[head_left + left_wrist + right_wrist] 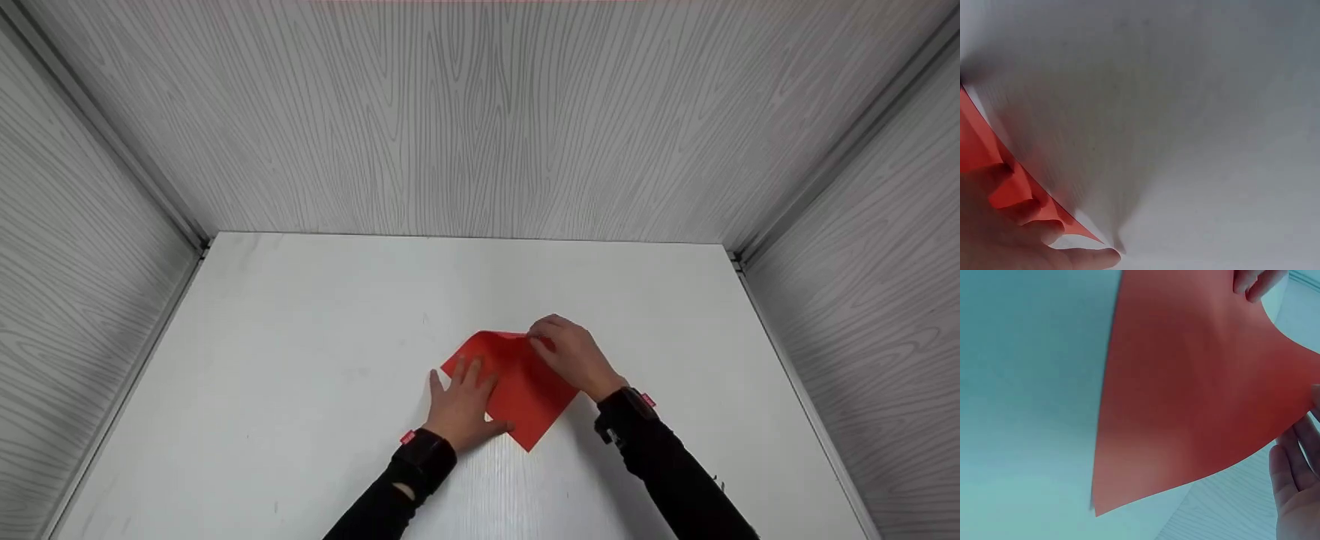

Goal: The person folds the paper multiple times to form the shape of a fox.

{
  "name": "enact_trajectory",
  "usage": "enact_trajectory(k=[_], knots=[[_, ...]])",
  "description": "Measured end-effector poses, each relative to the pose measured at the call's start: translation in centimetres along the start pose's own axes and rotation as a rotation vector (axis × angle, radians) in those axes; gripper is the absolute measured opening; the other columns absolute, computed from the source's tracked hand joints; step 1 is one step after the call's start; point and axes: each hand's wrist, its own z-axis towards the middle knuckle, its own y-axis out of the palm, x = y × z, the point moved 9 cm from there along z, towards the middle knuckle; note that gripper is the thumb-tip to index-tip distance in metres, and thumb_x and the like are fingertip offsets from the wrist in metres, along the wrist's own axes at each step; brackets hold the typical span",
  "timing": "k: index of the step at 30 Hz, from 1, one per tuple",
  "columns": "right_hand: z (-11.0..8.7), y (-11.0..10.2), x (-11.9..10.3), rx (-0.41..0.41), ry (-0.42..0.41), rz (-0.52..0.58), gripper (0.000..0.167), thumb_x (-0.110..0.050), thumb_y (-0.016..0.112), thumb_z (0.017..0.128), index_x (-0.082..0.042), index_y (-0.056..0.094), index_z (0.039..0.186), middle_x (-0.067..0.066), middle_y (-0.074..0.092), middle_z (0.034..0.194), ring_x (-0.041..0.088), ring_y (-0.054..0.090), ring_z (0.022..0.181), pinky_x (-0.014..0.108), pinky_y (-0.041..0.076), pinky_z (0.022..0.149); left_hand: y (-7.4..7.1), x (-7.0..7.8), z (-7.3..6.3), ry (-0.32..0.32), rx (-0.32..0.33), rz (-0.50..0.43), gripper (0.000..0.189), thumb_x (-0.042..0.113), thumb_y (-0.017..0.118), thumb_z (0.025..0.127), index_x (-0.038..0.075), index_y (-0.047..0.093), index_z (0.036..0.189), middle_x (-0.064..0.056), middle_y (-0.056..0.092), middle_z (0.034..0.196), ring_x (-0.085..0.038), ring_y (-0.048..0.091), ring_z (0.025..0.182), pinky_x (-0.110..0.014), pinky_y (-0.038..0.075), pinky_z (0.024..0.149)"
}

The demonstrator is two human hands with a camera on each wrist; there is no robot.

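Note:
A square sheet of red paper (pixel 529 409) lies turned like a diamond on the white table, its far part lifted and bent. My left hand (pixel 461 411) rests on the paper's left side with fingers spread, the thumb near its lower left edge. With thumb and fingers, my right hand (pixel 576 356) pinches the far edge of the sheet. In the left wrist view, the left hand (pixel 1010 242) has its fingers extended over the red paper (pixel 974 140). The right wrist view shows the sheet (pixel 1179 410) curving up off the surface. What lies under the raised part is hidden.
The white tabletop (pixel 300 337) extends around the paper. Grey wood-grain panels stand behind it (pixel 465 120) and along its left and right sides. Both wrists wear black bands over dark sleeves.

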Motion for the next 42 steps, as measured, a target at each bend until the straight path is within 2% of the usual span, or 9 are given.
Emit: enact_trajectory(k=[6, 13, 18, 22, 29, 37, 42], knots=[[-0.9, 0.1, -0.6, -0.013, -0.051, -0.044, 0.016, -0.011, 0.073, 0.097, -0.011, 0.075, 0.113, 0.005, 0.07, 0.113, 0.02, 0.069, 0.102, 0.033, 0.059, 0.09, -0.2, 0.4, 0.2, 0.036, 0.059, -0.017, 0.085, 0.047, 0.091, 0.074, 0.019, 0.056, 0.146, -0.012, 0.048, 0.149, -0.039, 0.038, 0.145, -0.075, 0.031, 0.11], [-1.9, 0.6, -1.1, -0.057, -0.116, -0.052, 0.021, -0.011, 0.075, 0.096, -0.01, 0.075, 0.117, 0.005, 0.071, 0.117, 0.02, 0.068, 0.108, 0.034, 0.058, 0.093, 0.0, 0.0, 0.2, 0.032, 0.078, -0.013, 0.079, 0.051, 0.087, 0.078, 0.02, 0.058, 0.144, -0.013, 0.047, 0.15, -0.04, 0.037, 0.145, -0.074, 0.032, 0.109], [-2.6, 0.9, -1.4, -0.082, -0.145, -0.078, 0.027, -0.011, 0.076, 0.095, -0.009, 0.074, 0.121, 0.006, 0.072, 0.123, 0.021, 0.069, 0.113, 0.036, 0.057, 0.095, 0.1, -0.3, 0.1, 0.037, 0.071, -0.026, 0.079, 0.055, 0.083, 0.079, 0.02, 0.057, 0.146, -0.014, 0.045, 0.153, -0.042, 0.033, 0.147, -0.077, 0.028, 0.11], [-3.1, 1.0, -1.6, -0.087, -0.176, -0.087, 0.031, -0.01, 0.079, 0.092, -0.009, 0.074, 0.122, 0.006, 0.072, 0.127, 0.021, 0.068, 0.117, 0.037, 0.057, 0.095, 0.4, -0.4, 0.1, 0.034, 0.04, 0.007, 0.081, 0.058, 0.079, 0.082, 0.021, 0.056, 0.149, -0.015, 0.042, 0.156, -0.041, 0.031, 0.149, -0.076, 0.026, 0.111], [-3.9, 1.5, -1.6, -0.119, -0.183, -0.067, 0.037, -0.007, 0.08, 0.091, -0.008, 0.072, 0.127, 0.007, 0.073, 0.123, 0.022, 0.069, 0.114, 0.037, 0.058, 0.093, 0.5, -0.5, 0.3, 0.035, 0.049, 0.036, 0.077, 0.061, 0.077, 0.082, 0.019, 0.058, 0.145, -0.015, 0.044, 0.153, -0.039, 0.034, 0.147, -0.075, 0.029, 0.11], [-4.6, 2.2, -0.9, -0.16, -0.157, -0.081, 0.033, -0.009, 0.079, 0.092, -0.01, 0.073, 0.125, 0.006, 0.073, 0.125, 0.021, 0.069, 0.116, 0.036, 0.057, 0.094, 0.3, -0.5, 0.0, 0.059, 0.049, 0.026, 0.073, 0.062, 0.072, 0.087, 0.017, 0.059, 0.143, -0.015, 0.048, 0.151, -0.04, 0.035, 0.148, -0.076, 0.028, 0.11], [-5.0, 2.6, -0.6, -0.169, -0.161, -0.111, 0.034, -0.009, 0.079, 0.092, -0.01, 0.073, 0.126, 0.007, 0.073, 0.125, 0.022, 0.069, 0.116, 0.036, 0.057, 0.095, -0.1, -0.6, -0.2, 0.072, 0.019, 0.013, 0.071, 0.059, 0.072, 0.088, 0.019, 0.058, 0.145, -0.016, 0.048, 0.153, -0.041, 0.033, 0.149, -0.076, 0.027, 0.111]])
